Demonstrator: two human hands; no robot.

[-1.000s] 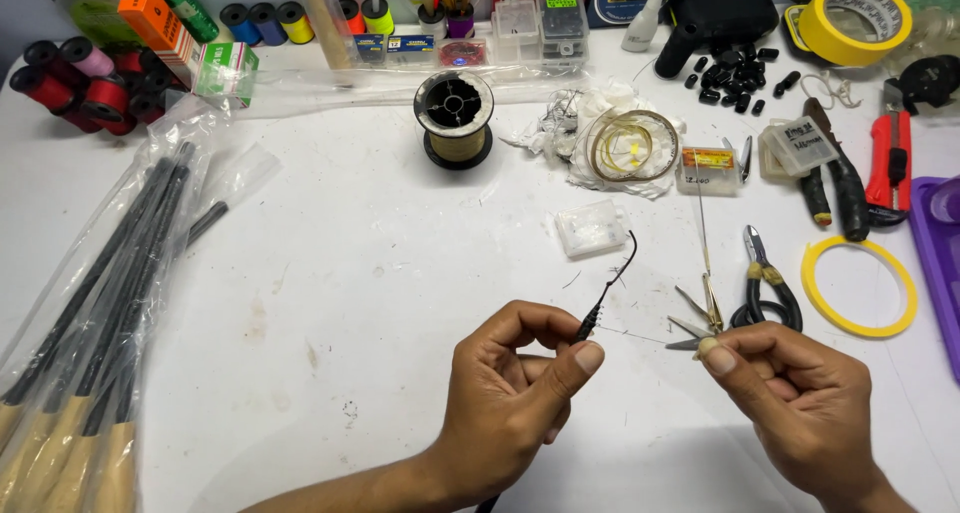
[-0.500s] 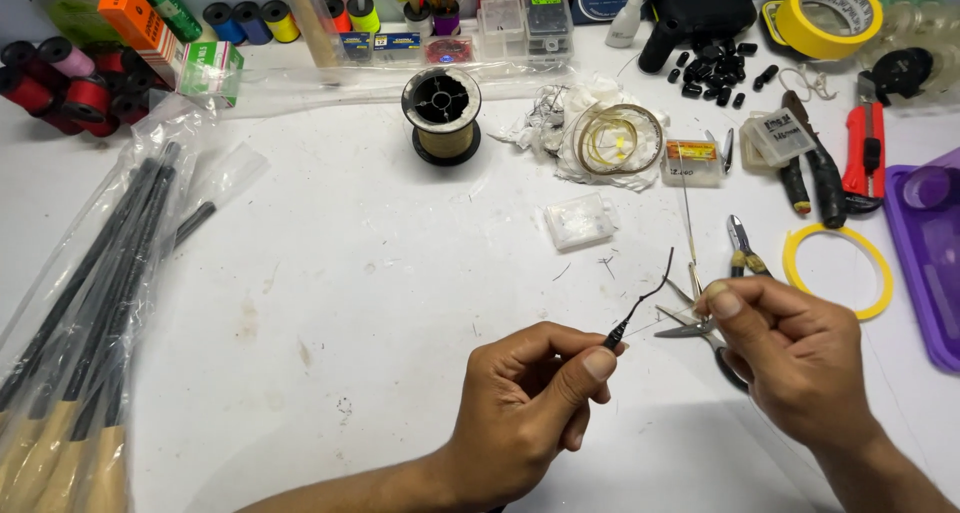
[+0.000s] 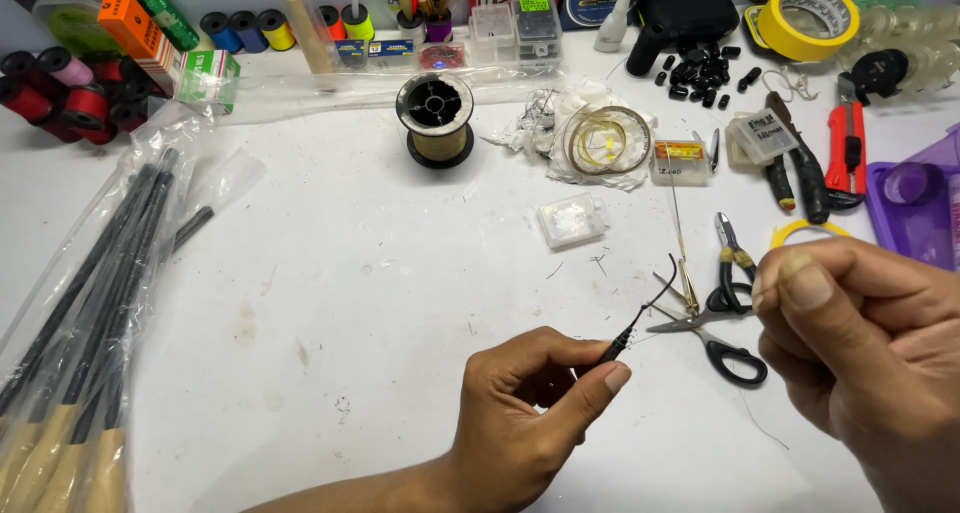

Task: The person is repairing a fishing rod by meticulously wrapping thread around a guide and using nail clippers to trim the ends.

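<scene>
the left hand [image 3: 530, 413] pinches a thin black wire [image 3: 640, 318] between thumb and forefinger, above the white table [image 3: 350, 303]. the right hand [image 3: 865, 343] has its fingertips pinched together just beside the scissors [image 3: 715, 338]; what it grips is too fine to tell.

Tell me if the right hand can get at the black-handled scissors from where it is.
Probably yes. The right hand hangs just beside the scissors, which lie flat on the white table with their handles toward it. Only its pinched fingertips look busy, seemingly with something too fine to make out.

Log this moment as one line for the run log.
left hand: pinches black tip | right hand: raised, fingers pinched | scissors: on table
</scene>
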